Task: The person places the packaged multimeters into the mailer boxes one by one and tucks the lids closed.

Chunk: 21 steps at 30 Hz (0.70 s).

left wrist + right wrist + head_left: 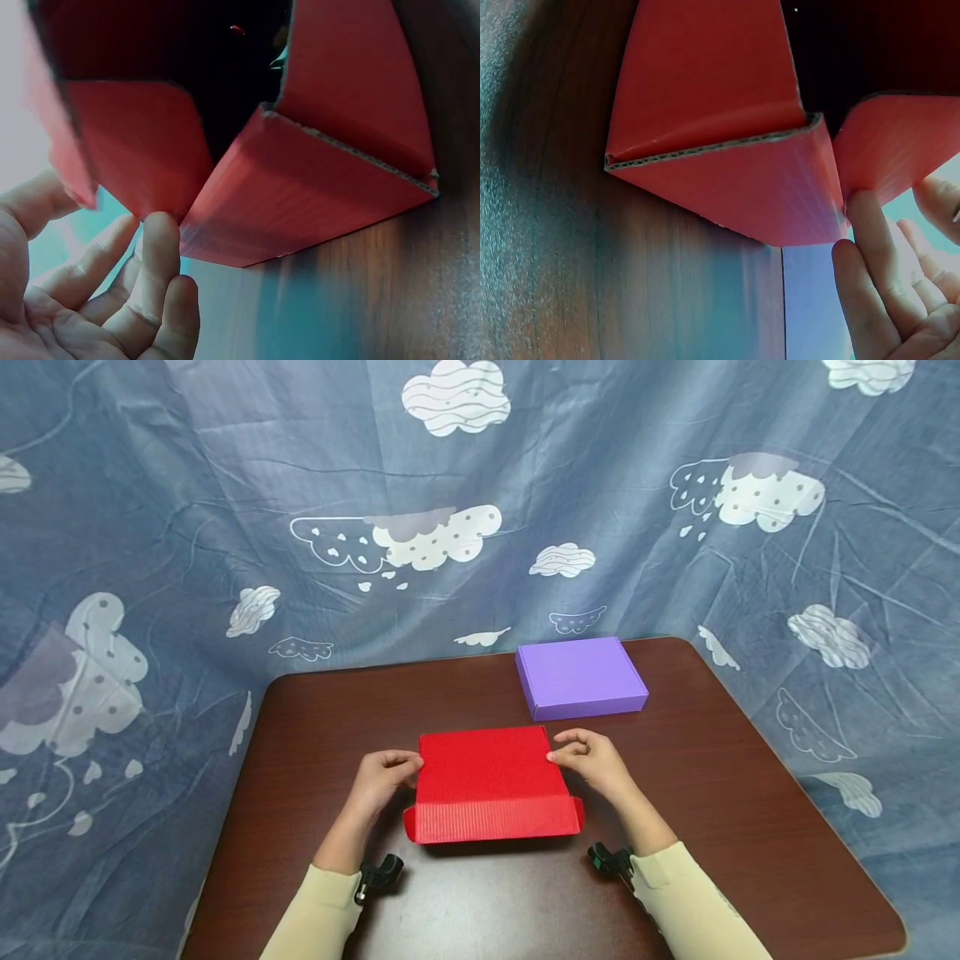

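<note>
A red cardboard box [483, 764] lies at the middle of the table, its lid partly raised and its front flap slanting toward me. My left hand [390, 771] holds the lid's left edge between thumb and fingers. In the left wrist view, the fingertips [161, 225] press on the lid's side flap [135, 142], which leans into the dark gap. On the opposite side, my right hand [596, 762] has thumb and a finger at the lid's right edge. Its fingertips [864, 202] touch the right side flap [900, 142] in the right wrist view. Small bright specks show inside the box.
A closed purple box [581, 672] stands behind and to the right of the red one. Dark brown wood makes up the tabletop [337, 710]. A blue cloud-patterned cloth [525, 485] hangs close behind the table and along its sides.
</note>
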Tool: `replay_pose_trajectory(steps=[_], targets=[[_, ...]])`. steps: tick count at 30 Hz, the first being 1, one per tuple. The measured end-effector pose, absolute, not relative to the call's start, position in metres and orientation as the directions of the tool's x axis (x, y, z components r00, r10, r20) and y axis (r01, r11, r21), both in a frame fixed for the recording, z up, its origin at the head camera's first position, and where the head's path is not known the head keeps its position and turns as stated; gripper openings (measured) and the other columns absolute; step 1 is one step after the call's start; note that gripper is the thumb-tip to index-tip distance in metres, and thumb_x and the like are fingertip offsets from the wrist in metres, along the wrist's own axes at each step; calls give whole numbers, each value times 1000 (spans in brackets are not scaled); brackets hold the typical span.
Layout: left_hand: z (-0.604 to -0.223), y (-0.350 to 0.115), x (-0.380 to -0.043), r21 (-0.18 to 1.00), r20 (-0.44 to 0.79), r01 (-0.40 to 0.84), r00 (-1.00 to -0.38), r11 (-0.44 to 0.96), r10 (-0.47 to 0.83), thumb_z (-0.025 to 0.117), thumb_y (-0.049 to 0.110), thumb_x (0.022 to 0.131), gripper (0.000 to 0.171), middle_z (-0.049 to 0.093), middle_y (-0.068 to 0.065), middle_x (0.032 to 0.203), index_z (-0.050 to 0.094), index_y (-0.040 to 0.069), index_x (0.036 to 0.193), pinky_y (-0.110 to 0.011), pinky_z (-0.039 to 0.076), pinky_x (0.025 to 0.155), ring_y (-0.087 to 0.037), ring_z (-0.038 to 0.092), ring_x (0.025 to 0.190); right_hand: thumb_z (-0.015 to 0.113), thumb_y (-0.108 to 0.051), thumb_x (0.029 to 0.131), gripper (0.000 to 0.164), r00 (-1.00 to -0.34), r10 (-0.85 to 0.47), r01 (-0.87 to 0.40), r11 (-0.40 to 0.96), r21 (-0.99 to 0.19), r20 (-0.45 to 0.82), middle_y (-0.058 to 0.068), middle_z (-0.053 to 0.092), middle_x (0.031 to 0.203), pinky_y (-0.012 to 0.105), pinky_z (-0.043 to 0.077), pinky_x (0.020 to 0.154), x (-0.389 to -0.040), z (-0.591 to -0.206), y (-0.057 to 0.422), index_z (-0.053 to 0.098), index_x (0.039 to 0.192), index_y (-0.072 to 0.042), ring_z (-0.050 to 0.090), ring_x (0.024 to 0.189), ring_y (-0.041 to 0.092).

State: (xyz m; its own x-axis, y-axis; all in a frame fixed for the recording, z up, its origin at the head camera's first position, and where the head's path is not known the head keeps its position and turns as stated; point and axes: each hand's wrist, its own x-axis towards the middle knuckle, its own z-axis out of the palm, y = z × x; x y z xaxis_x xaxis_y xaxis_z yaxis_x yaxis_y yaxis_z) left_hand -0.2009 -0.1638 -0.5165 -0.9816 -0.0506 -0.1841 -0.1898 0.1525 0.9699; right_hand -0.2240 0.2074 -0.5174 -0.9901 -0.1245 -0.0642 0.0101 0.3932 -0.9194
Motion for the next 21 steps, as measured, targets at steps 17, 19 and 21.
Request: replay_pose_trajectory(steps=[17, 19, 21], targets=[[-526, -162, -200, 974, -181, -183, -983, 133, -28, 70, -5, 89, 26, 72, -15, 89, 67, -17, 112, -37, 55, 65, -29, 65, 68, 85, -11, 85, 40, -994, -87, 18, 420, -907, -60, 11, 75, 90, 22, 55, 71, -221, -521, 204, 66, 114, 9, 71, 79, 16], [-527, -162, -199, 975, -183, -185, -983, 124, -28, 70, -5, 89, 26, 72, -13, 88, 68, -16, 112, -38, 55, 66, -27, 65, 69, 85, -10, 85, 37, -995, -78, 27, 418, -908, -66, 9, 74, 87, 22, 55, 69, -221, -523, 203, 67, 112, 8, 70, 77, 16], [-528, -161, -198, 977, -181, -183, -983, 109, -27, 71, -4, 88, 26, 71, -10, 88, 68, -14, 112, -37, 55, 66, -24, 65, 68, 85, -8, 84, 36, -996, -66, 32, 420, -907, -65, 7, 72, 84, 22, 54, 67, -221, -524, 203, 67, 111, 7, 68, 74, 16]])
